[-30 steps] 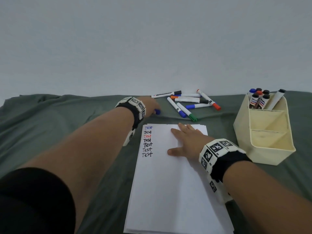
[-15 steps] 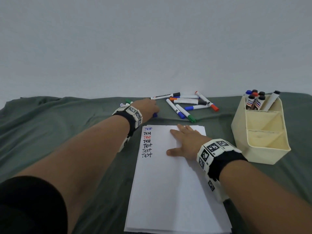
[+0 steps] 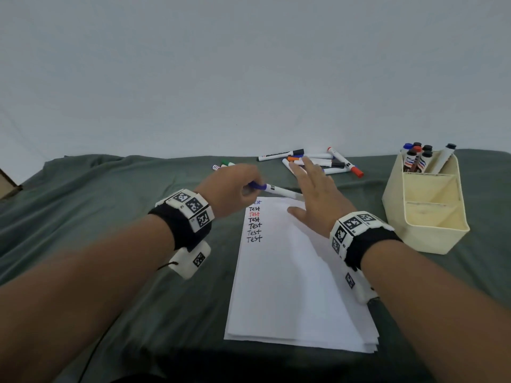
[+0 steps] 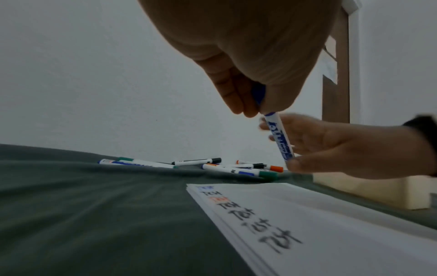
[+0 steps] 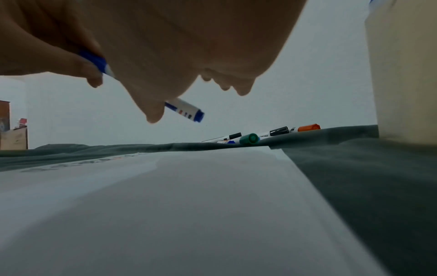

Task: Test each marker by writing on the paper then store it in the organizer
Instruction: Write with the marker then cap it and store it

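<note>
My left hand (image 3: pixel 243 189) pinches the blue cap end of a white marker (image 3: pixel 279 190) and holds it just above the top edge of the paper stack (image 3: pixel 290 272). The marker barrel (image 4: pixel 279 138) points toward my right hand (image 3: pixel 307 183), which hovers above the paper with its fingers spread next to the marker's free end. From the right wrist, the marker (image 5: pixel 187 110) passes behind my thumb. Several lines reading "Test" (image 3: pixel 254 225) run down the paper's left side. The cream organizer (image 3: pixel 431 217) stands to the right with several markers (image 3: pixel 417 158) in its back compartment.
Several loose markers (image 3: pixel 318 161) lie on the green cloth beyond the paper, and a few more (image 3: pixel 224 165) lie beyond my left hand. The organizer's two front compartments hold nothing. A wall rises close behind the table.
My left hand lifted a blue marker off the cloth and brought it over the paper's top edge. My right hand rose off the paper toward the marker.
</note>
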Available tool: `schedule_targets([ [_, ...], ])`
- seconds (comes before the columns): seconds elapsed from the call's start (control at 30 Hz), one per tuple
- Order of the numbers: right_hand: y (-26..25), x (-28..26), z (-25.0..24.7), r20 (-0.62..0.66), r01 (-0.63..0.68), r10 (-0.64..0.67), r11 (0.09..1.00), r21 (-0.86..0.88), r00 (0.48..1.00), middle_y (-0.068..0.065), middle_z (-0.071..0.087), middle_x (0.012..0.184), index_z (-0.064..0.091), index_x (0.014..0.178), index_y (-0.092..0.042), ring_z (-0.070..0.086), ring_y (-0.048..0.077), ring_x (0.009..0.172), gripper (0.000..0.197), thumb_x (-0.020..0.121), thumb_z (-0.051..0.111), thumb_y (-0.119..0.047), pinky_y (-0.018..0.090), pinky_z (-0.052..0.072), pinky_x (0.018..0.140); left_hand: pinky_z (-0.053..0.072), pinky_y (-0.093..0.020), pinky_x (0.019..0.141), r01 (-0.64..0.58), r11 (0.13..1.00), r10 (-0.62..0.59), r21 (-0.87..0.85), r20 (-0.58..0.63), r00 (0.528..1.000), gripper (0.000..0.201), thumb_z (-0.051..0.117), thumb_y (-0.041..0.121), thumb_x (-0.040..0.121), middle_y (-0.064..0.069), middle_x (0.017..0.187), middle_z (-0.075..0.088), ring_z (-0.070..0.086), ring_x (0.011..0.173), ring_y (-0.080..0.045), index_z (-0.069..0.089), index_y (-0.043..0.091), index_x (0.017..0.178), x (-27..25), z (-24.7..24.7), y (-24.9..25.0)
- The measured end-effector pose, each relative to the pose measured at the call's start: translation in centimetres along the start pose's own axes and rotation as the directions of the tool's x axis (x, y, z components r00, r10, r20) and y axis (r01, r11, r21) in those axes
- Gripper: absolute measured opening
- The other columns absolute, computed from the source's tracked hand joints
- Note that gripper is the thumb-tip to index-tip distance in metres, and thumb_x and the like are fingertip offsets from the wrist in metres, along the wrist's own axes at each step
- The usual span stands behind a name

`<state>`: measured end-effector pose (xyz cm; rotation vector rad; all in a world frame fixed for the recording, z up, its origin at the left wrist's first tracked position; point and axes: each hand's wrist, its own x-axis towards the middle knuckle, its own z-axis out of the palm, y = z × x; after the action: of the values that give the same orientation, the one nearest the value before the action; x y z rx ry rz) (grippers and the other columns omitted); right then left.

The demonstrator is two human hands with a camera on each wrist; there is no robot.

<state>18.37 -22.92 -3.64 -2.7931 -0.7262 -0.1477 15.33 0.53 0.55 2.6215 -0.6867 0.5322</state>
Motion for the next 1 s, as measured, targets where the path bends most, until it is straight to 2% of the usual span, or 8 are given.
schedule_targets([
  [0.07,-0.3,0.2,-0.4,0.049,0.004,-0.003,1.0,-0.018,0.999,0.006,0.05,0.137,0.051,0.132,-0.022,0.043,0.032,0.135,0.034,0.102,0.052,-0.038,0.047,0.043,0.104,0.048,-0.026,0.073,-0.005,0.999,0.005,-0.047,0.002,1.0,0.012,0.068,0.009,0.083,0.003,0.092,0.07,0.063,0.082,-0.014,0.067,0.014,0.094,-1.2,0.3,0.7],
  [0.17,-0.8,0.2,-0.6,0.155,-0.05,0.049,0.999,0.003,0.987,0.0,0.057,0.092,0.055,0.102,-0.02,0.059,0.025,0.09,0.019,0.105,0.047,-0.037,0.036,0.047,0.072,0.04,-0.019,0.067,0.037,0.999,-0.036,-0.006,0.085,0.996,0.018,0.058,0.018,0.09,0.014,0.087,0.059,0.054,0.079,-0.011,0.056,0.02,0.108,-1.5,1.1,1.4],
  [0.27,-1.1,0.3,-0.6,0.146,-0.024,0.024,1.0,-0.003,0.989,0.0,0.058,0.089,0.051,0.095,-0.021,0.053,0.024,0.081,0.018,0.104,0.049,-0.037,0.033,0.037,0.066,0.045,-0.032,0.081,0.127,0.978,-0.168,0.167,0.264,0.95,0.03,0.048,0.03,0.099,0.008,0.102,0.055,0.054,0.093,-0.016,0.05,0.021,0.128,-0.6,2.0,1.5],
  [0.37,-0.9,0.4,-0.5,0.147,-0.014,0.012,1.0,0.013,0.989,0.0,0.058,0.087,0.049,0.091,-0.021,0.054,0.023,0.08,0.02,0.104,0.049,-0.036,0.034,0.037,0.065,0.047,-0.036,0.065,0.079,0.933,-0.21,0.35,0.354,0.911,0.018,0.04,0.036,0.103,0.002,0.092,0.058,0.058,0.08,-0.023,0.051,0.022,0.1,0.2,2.6,1.5],
  [0.5,-0.7,0.5,-0.3,0.167,-0.02,0.016,1.0,0.022,0.986,0.0,0.057,0.088,0.049,0.093,-0.022,0.054,0.022,0.081,0.019,0.104,0.051,-0.037,0.034,0.038,0.067,0.031,-0.027,0.054,0.176,0.927,-0.296,0.331,0.358,0.885,0.022,0.044,0.052,0.098,0.011,0.072,0.051,0.054,0.068,-0.015,0.055,0.034,0.105,0.4,2.1,0.5],
  [0.63,-0.5,0.6,-0.1,0.174,-0.044,0.044,0.999,-0.003,0.984,-0.002,0.053,0.083,0.046,0.093,-0.021,0.053,0.022,0.077,0.023,0.105,0.048,-0.04,0.034,0.039,0.066,0.046,-0.032,0.071,0.418,0.895,-0.446,0.154,0.301,0.843,0.062,0.047,0.075,0.083,0.007,0.08,0.056,0.059,0.077,-0.019,0.032,0.041,0.133,-0.7,1.5,-1.4],
  [0.8,-0.2,0.7,0.1,0.176,-0.079,0.082,0.997,-0.024,0.981,-0.003,0.052,0.081,0.046,0.094,-0.021,0.053,0.022,0.076,0.024,0.105,0.046,-0.041,0.034,0.04,0.065,0.04,-0.033,0.065,0.501,0.826,-0.558,0.259,0.252,0.791,0.031,0.047,0.014,0.094,-0.009,0.081,0.059,0.056,0.073,-0.029,0.041,0.01,0.124,-2.7,0.1,-4.7],
  [1.0,-0.6,0.6,-0.1,0.19,-0.08,0.083,0.997,-0.02,0.978,-0.001,0.056,0.089,0.05,0.101,-0.019,0.055,0.022,0.083,0.023,0.105,0.045,-0.041,0.034,0.038,0.066,0.04,-0.027,0.093,0.249,0.845,-0.464,0.473,0.417,0.782,0.029,0.061,0.013,0.089,-0.005,0.119,0.063,0.056,0.114,-0.023,0.071,0.019,0.115,-4.0,-1.1,-7.0],
])
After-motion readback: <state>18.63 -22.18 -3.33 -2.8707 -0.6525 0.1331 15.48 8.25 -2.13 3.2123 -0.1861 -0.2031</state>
